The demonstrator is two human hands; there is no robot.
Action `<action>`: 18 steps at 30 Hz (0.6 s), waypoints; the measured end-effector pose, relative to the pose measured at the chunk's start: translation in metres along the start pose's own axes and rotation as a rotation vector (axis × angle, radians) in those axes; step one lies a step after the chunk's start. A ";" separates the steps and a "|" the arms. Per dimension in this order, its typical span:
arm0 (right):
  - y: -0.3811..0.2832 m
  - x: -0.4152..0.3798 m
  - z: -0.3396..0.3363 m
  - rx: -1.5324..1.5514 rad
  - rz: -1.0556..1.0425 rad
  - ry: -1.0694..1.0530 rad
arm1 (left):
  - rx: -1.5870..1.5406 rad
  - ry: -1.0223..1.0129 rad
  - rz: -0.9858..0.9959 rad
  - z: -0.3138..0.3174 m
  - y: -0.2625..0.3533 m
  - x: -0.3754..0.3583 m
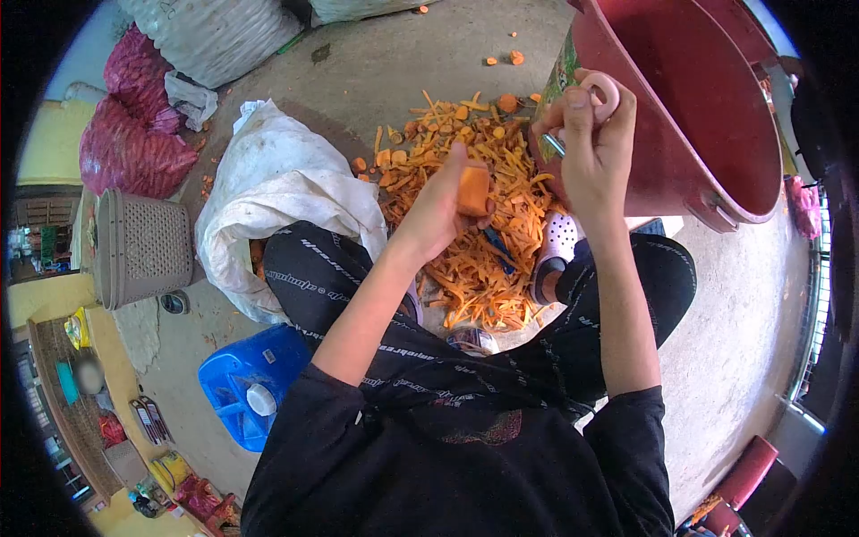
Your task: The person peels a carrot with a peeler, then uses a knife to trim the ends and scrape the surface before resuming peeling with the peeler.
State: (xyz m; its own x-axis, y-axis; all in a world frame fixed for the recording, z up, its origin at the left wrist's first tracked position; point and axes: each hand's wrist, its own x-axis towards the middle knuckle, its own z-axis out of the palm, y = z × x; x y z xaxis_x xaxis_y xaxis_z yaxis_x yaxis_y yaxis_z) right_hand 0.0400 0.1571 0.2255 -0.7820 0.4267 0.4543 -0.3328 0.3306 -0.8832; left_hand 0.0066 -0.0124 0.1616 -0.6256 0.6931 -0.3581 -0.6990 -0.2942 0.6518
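My left hand [438, 201] is closed around a peeled carrot [473, 190] with a flat, cut-looking end, held over the pile of orange peelings [488, 300]. Raised to the right, beside the red tub, my right hand [592, 148] grips a peeler [605, 97] by its pale pink handle, which has a hole in its end. A short metal part [554, 144] sticks out to the left of the fingers. The two hands are apart, and the tool does not touch the carrot. Fingers hide most of the tool.
A large red tub [617, 54] stands close on the right. On the left are a white sack [282, 170], a blue jerrycan [255, 380] and a grey woven basket [148, 237]. Red mesh sacks [134, 143] lie farther off. Carrot ends [516, 58] are scattered on the concrete floor.
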 end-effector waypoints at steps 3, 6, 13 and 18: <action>-0.006 0.001 -0.001 0.478 0.228 0.040 | -0.209 0.024 -0.024 -0.008 -0.006 0.009; -0.009 -0.004 0.004 0.661 0.350 0.033 | -0.240 -0.015 0.018 -0.004 -0.005 0.006; -0.009 -0.010 0.018 0.769 0.447 -0.012 | -0.291 -0.101 0.014 0.008 -0.003 -0.001; -0.009 -0.014 0.028 0.775 0.489 0.013 | -0.337 -0.007 0.020 0.007 -0.008 0.001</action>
State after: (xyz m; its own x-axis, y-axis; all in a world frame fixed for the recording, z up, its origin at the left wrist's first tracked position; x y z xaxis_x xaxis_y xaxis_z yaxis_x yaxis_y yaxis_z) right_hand 0.0391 0.1241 0.2240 -0.9246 0.3810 0.0066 -0.2304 -0.5450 -0.8062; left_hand 0.0142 -0.0049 0.1601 -0.6387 0.6890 -0.3425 -0.7626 -0.5077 0.4009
